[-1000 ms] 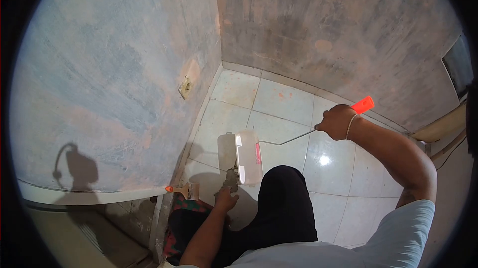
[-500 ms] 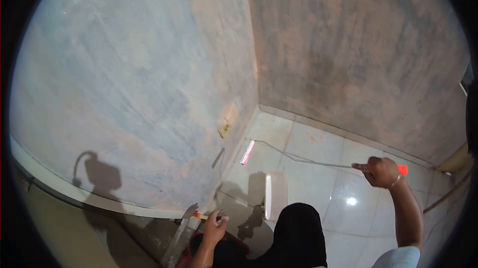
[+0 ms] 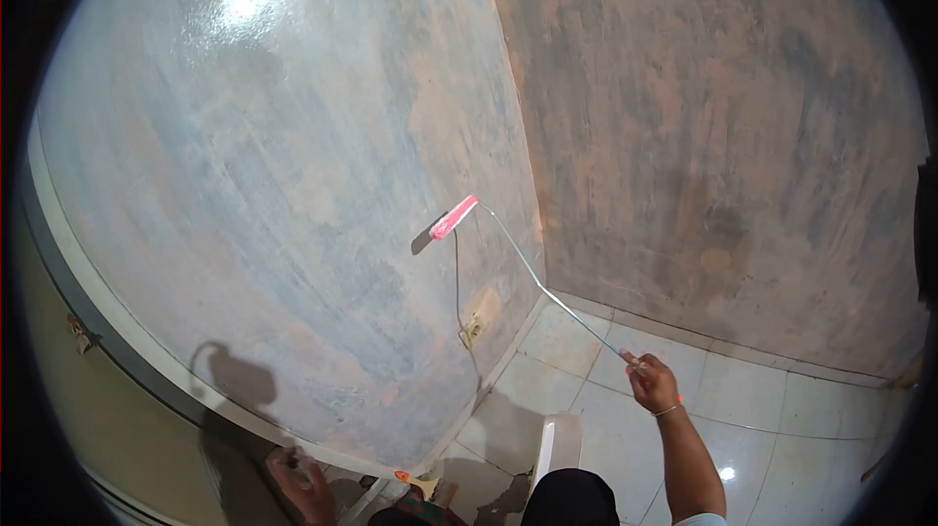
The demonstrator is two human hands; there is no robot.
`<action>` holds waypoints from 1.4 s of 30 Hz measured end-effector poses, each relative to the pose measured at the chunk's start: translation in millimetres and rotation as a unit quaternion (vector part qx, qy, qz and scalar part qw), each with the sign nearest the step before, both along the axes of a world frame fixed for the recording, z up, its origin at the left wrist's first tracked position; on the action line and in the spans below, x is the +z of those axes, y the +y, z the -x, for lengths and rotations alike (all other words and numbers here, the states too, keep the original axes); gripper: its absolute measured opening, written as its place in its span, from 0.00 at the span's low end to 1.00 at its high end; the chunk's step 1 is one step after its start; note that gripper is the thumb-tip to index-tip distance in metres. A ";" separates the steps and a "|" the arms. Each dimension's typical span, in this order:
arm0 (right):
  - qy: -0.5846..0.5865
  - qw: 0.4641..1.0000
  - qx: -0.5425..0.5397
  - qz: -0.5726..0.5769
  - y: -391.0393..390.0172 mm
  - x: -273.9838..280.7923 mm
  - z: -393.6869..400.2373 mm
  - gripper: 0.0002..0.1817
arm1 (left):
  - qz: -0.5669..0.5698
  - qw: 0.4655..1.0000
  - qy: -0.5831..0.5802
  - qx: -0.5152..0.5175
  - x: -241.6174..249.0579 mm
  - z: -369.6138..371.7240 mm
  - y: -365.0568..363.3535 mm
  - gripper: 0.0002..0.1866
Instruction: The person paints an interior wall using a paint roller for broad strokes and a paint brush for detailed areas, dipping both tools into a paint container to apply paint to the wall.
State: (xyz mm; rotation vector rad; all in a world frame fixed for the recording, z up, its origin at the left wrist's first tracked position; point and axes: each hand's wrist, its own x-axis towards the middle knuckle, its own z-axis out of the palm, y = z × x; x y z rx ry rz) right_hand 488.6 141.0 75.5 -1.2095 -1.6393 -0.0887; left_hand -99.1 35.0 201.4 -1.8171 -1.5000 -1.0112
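My right hand (image 3: 653,381) is wrapped around the handle of a long-framed paint roller (image 3: 455,218). Its pink and white sleeve is raised against the left wall (image 3: 332,174), close to its own shadow, and a thin bent rod runs from it down to my fist. At the lower left, my left hand (image 3: 301,482) is near the foot of that wall, fingers curved and apart with nothing between them. A paintbrush (image 3: 420,482) with an orange-tipped handle lies to the right of this hand, low in the view, partly hidden by dark clothing.
A white tray (image 3: 559,443) stands on the tiled floor (image 3: 625,438), partly behind my dark-clothed knee (image 3: 572,502). A wall socket box (image 3: 474,331) sits low near the corner. The patchy right wall (image 3: 723,135) meets the left one there. A greenish panel (image 3: 117,399) borders the left side.
My right hand has swung the roller up from the floor to the left wall. The left hand has moved left, away from the paintbrush. The view has shifted.
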 end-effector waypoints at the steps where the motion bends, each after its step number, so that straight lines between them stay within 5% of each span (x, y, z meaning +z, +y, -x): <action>1: 0.016 1.000 0.007 0.000 8.4 -12.9 2.6 0.09 | 0.002 0.991 -0.136 0.020 4.4 -4.0 1.1 0.19; 2: 0.020 1.000 0.010 -0.001 12.2 -26.0 3.6 0.09 | 0.003 0.962 -0.271 0.038 7.1 -7.0 4.1 0.17; 6: 0.042 0.998 -0.001 0.049 21.4 -81.7 8.6 0.07 | -0.055 0.941 -0.312 0.116 16.4 11.8 22.8 0.15; 12: 0.018 0.985 -0.016 0.169 32.9 -160.6 15.8 0.13 | -0.068 0.903 -0.421 0.057 23.5 41.6 39.2 0.14; 15: 0.054 0.992 -0.008 0.110 48.8 -185.4 21.9 0.19 | -0.060 0.903 -0.424 0.035 26.1 54.2 41.6 0.14; 19: 0.032 0.992 -0.020 0.122 82.5 -136.7 29.6 0.24 | -0.025 0.885 -0.464 0.013 42.4 41.0 39.1 0.13; 25: 0.043 0.998 0.037 -0.026 163.9 42.3 51.3 0.28 | -0.006 0.868 -0.497 0.017 43.7 52.7 41.9 0.12; 27: 0.030 0.996 0.050 -0.064 172.3 61.1 53.5 0.29 | -0.001 0.860 -0.511 0.012 40.4 56.1 42.1 0.12; 30: 0.011 1.000 0.023 0.010 165.0 30.3 56.2 0.30 | 0.004 0.847 -0.531 0.024 43.0 53.6 41.9 0.13; 35: -0.013 0.988 0.007 0.153 82.5 -148.4 36.2 0.30 | -0.006 0.842 -0.535 0.066 30.8 73.3 37.7 0.14; 37: -0.025 0.981 -0.009 0.195 49.2 -198.0 18.5 0.26 | 0.014 0.860 -0.511 -0.008 23.2 87.9 36.5 0.16; 40: -0.025 0.975 -0.011 0.219 42.0 -222.3 5.1 0.25 | -0.031 0.849 -0.525 0.043 43.4 46.5 46.0 0.11; 42: -0.048 0.979 -0.022 0.195 51.9 -191.8 -0.7 0.24 | -0.019 0.849 -0.525 0.051 45.7 46.2 42.1 0.12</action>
